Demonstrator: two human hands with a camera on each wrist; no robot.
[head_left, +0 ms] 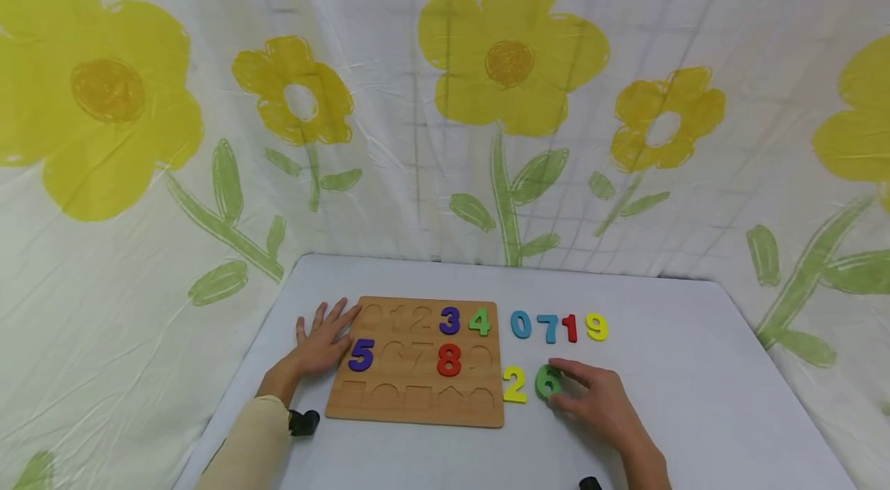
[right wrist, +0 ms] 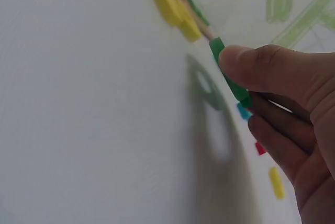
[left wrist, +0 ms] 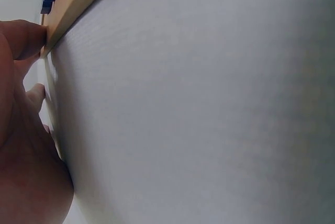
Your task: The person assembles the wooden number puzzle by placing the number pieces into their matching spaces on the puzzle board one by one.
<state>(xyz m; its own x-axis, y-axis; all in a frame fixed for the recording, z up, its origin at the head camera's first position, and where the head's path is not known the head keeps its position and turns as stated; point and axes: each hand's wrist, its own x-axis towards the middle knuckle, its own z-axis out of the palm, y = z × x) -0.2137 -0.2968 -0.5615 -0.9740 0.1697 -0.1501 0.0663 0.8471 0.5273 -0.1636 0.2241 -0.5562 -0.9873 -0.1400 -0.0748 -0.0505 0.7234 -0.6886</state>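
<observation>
A green number 6 piece [head_left: 548, 382] is pinched between the thumb and fingers of my right hand [head_left: 603, 403]. In the right wrist view the green piece [right wrist: 230, 72] is held above the tabletop, its shadow falling below. My left hand [head_left: 321, 345] rests with fingers spread at the left edge of the wooden number board [head_left: 410, 416], fingertips touching that edge. Set in the board are a purple 3 [head_left: 450, 321], a green 4 [head_left: 480, 321], a purple 5 [head_left: 361, 355] and a red 8 [head_left: 449, 360]. Other recesses show bare wood.
Right of the board a yellow 2 [head_left: 514, 385] lies close to its edge. Behind it are a blue 0 [head_left: 521, 324], a blue 7 [head_left: 548, 328], a red 1 [head_left: 570, 328] and a yellow 9 [head_left: 596, 327]. A flowered curtain [head_left: 389, 188] hangs behind the white table [head_left: 723, 397].
</observation>
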